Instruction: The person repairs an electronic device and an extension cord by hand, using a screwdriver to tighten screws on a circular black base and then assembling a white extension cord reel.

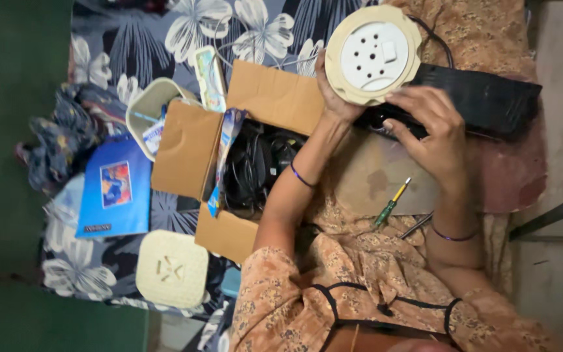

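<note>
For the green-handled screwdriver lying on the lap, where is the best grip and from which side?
Grip the screwdriver by its green handle, the thicker lower end, coming from above on the right hand side. It lies flat and slanted on the brown board, apart from both hands, with its yellow tip end pointing toward that hand.

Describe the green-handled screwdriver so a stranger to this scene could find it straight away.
Start at the open cardboard box in the middle of the flowered bedspread, then move right, past the person's forearm, to the flat brown board on their lap. The screwdriver lies at its lower edge, beside a plain grey metal tool. Its green handle with a yellow end sets it apart.
</note>
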